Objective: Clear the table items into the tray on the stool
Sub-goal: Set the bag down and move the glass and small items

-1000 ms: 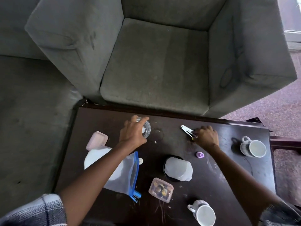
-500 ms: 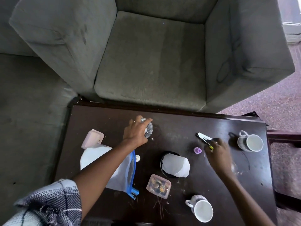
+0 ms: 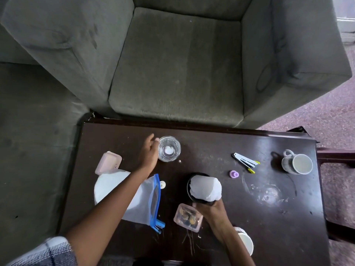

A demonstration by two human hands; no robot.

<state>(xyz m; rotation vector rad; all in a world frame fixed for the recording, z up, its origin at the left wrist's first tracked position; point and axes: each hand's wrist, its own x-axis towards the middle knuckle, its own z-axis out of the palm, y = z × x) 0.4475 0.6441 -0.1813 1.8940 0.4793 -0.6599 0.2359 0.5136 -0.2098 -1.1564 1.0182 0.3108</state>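
On the dark wooden table (image 3: pixel 211 138) a clear glass (image 3: pixel 169 149) stands near the far edge. My left hand (image 3: pixel 148 153) is beside its left wall, fingertips at the rim, not wrapped around it. My right hand (image 3: pixel 212 209) grips the near rim of a black bowl (image 3: pixel 189 186) that holds a white crumpled wrap (image 3: pixel 205 189). A metal clipper with yellow-green tips (image 3: pixel 245 162), a purple cap (image 3: pixel 233 174) and a mug (image 3: pixel 296 164) lie to the right. The tray is not in view.
A pink case (image 3: pixel 108 163), a white plate (image 3: pixel 111 189) in a blue-zip bag (image 3: pixel 156 198), a small white cap (image 3: pixel 162 184), a clear lidded box (image 3: pixel 188 217) and a second mug (image 3: pixel 246 241) under my right forearm. A grey armchair (image 3: pixel 172 64) is behind, a dark wooden frame (image 3: pixel 336 156) on the right.
My right hand left the clipper at the back and came down to the black bowl's near rim. My left hand slid off the top of the glass to its left side.
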